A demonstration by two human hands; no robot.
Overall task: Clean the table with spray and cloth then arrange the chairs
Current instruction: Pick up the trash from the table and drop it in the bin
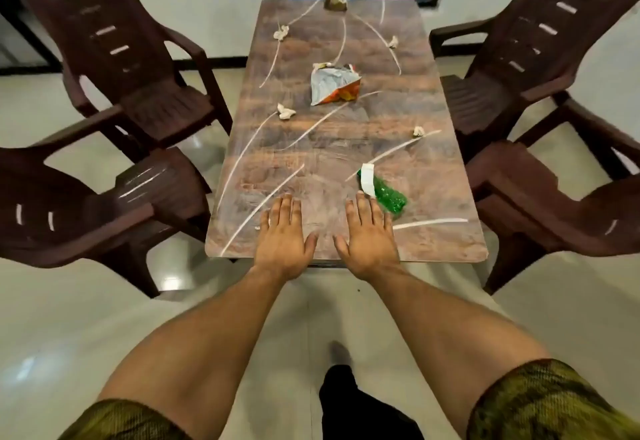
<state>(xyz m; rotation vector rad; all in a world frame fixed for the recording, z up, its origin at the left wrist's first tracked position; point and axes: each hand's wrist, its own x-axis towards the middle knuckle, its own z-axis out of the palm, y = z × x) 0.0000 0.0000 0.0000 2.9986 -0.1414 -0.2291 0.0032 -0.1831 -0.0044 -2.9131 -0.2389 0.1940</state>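
The straight fingers [282, 207] of the left hand [284, 238] lie close together, thumb out to the side. The right hand [369, 238] matches it, fingers [363, 207] straight and together. Both hands are palm down, holding nothing, over the near end of the brown wood-patterned rectangular table [433, 169], which is streaked with white lines. Whether the palms press on it cannot be told.

A crumpled green plastic wrapper with a white label [389, 195] lies at the right fingertips. A torn silver and orange snack bag [332, 84] lies farther off, near the middle. Small crumpled white paper balls [285, 112] are scattered about.

Four dark brown plastic armchairs stand around the table: two on the left [138, 58] [86, 207] and two on the right [519, 58] [554, 204], all angled and apart from its edges.
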